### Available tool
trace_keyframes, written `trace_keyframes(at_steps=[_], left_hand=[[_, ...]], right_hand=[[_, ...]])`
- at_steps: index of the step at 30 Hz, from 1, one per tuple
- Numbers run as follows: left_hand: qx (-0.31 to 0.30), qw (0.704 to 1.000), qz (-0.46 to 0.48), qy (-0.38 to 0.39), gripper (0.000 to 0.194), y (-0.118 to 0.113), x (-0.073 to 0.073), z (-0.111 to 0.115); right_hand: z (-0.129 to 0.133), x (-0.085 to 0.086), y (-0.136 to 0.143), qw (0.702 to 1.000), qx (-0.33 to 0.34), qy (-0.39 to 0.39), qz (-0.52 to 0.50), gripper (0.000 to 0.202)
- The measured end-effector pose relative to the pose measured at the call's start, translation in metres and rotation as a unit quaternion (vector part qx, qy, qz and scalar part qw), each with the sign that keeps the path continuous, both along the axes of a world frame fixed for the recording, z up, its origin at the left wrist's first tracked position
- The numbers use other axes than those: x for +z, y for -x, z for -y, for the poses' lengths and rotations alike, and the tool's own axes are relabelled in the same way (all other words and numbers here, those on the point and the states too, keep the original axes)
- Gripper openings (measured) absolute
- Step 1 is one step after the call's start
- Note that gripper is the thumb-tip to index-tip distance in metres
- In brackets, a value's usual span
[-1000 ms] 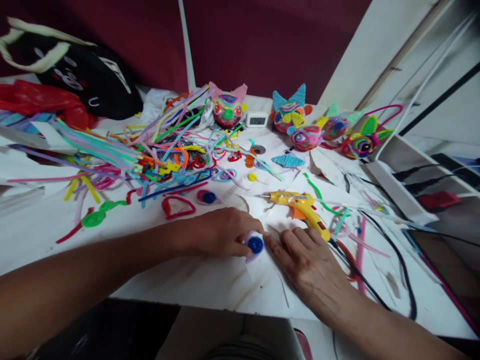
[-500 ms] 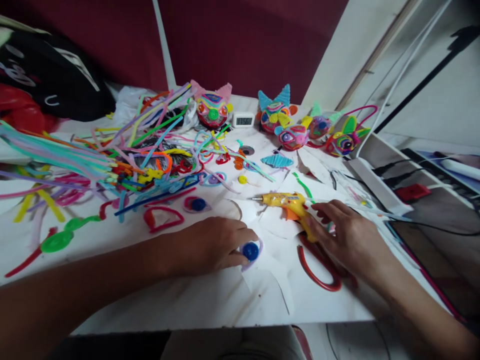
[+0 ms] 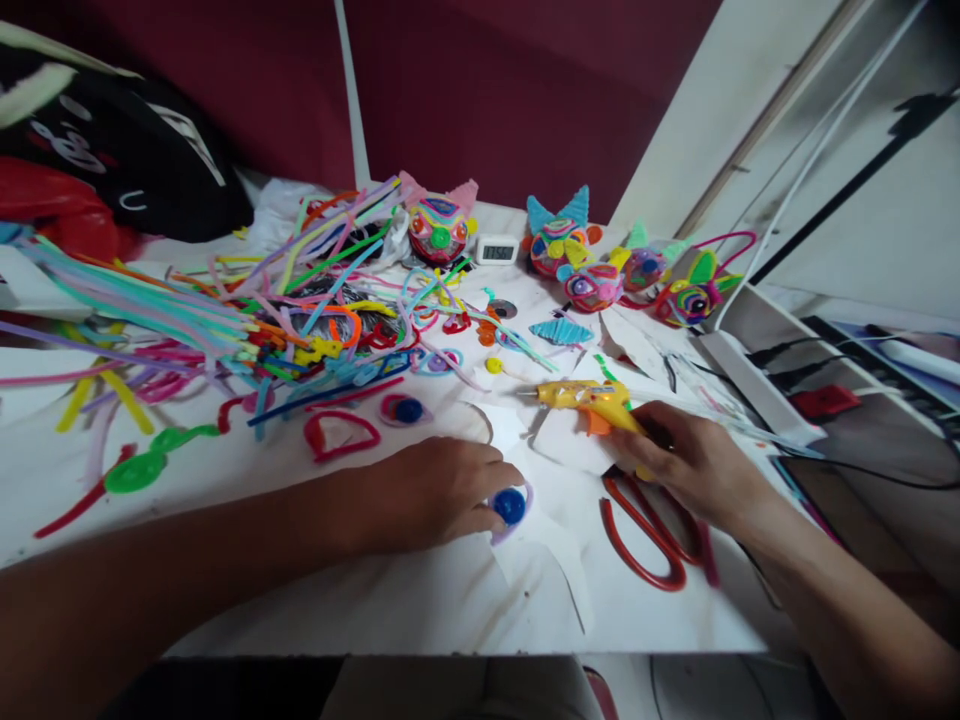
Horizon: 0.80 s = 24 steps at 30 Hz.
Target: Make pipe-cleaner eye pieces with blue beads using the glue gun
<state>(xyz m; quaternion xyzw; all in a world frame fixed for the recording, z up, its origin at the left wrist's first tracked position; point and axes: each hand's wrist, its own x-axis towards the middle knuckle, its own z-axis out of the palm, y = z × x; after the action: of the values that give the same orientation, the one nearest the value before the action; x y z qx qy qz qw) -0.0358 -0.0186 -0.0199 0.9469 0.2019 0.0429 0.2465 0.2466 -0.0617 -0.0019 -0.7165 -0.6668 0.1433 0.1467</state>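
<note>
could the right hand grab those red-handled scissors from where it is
Probably, but not straight away: the right hand holds the yellow glue gun and would likely have to release it first. The red-handled scissors lie close by, their near loop uncovered.

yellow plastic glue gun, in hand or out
In hand: the right hand grips the handle of the yellow plastic glue gun. Whether it is lifted, I cannot tell.

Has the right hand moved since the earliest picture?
Yes. Judged against the white clock, the right hand has moved rightward and slightly forward, onto the handle of the yellow glue gun.
</note>
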Motion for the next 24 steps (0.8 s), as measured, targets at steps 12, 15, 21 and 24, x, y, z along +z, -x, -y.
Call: trace_keyframes(at_steps=[12, 15, 21, 24], left_hand=[[-0.027, 0.995, 0.003, -0.101, 0.019, 0.001, -0.002, 0.004], [-0.035, 0.988, 0.017, -0.148, 0.016, 0.001, 0.0, 0.004], [-0.044, 0.986, 0.057, -0.147, 0.018, 0.001, -0.002, 0.001], [-0.051, 0.987, 0.061, -0.142, 0.018, 0.001, -0.003, 0.0]], right_hand=[[0.032, 0.023, 0.01, 0.971, -0.04, -0.046, -0.231, 0.044], [0.036, 0.028, 0.013, 0.96, -0.042, -0.065, -0.269, 0.043], [0.044, 0.033, 0.018, 0.94, -0.063, -0.12, -0.313, 0.04], [0.05, 0.034, 0.026, 0.934, -0.077, -0.172, -0.305, 0.038]])
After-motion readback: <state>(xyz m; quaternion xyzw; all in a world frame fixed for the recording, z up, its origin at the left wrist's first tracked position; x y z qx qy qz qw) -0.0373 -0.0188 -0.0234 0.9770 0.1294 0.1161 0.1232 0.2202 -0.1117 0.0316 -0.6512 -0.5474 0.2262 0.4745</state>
